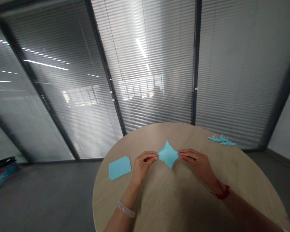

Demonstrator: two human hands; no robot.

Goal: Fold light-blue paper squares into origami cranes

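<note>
the left hand (145, 164) and right hand (193, 161) pinch opposite corners of a folded blue paper (168, 154), held just above the round wooden surface (183, 199). a stack of blue paper (120, 167) lies beside the left hand; cut blue paper scraps (221, 140) lie far right.

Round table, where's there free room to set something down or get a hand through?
Free patches on the round wooden table: beyond the blue paper held between the left hand and right hand, up to the far edge; and between the forearms. Crowded: around the hands, the blue paper stack and the blue cut-paper pieces.
</note>
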